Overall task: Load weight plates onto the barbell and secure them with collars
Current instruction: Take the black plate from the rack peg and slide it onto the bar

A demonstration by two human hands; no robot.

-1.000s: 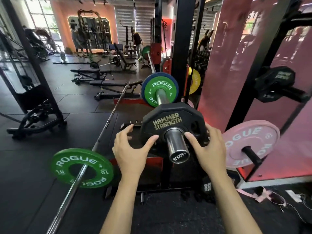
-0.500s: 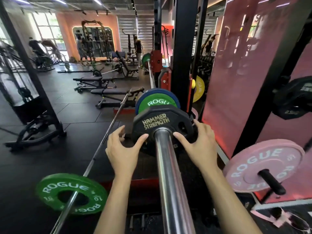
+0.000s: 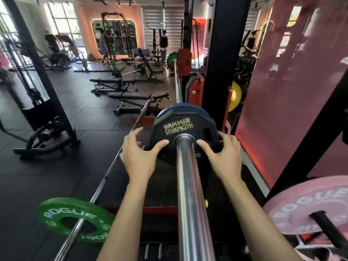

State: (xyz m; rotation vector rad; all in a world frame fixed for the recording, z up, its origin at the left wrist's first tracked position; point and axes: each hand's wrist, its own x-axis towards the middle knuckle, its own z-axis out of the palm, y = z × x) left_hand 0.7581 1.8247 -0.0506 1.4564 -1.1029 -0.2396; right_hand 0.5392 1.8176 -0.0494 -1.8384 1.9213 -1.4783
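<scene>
- The black many-sided rubber plate with yellow "HAMMER STRENGTH" letters [image 3: 183, 137] sits on the shiny steel barbell sleeve [image 3: 190, 194], far along it, against a blue round plate [image 3: 183, 109] behind.
- The left hand [image 3: 140, 154] lies on the left lower edge of the black plate; its fingers are spread wide, the thumb touches the plate face beside the sleeve, and it does not close around anything.
- The right hand [image 3: 224, 156] lies on the right edge the same way, fingers spread, thumb near the sleeve.
- A green "ROGUE" plate [image 3: 75, 219] sits on a second thin bar [image 3: 113, 166] low at the left.
- A pink "ROGUE" plate [image 3: 308, 206] hangs on a black peg [image 3: 327, 228] at the right.
</scene>
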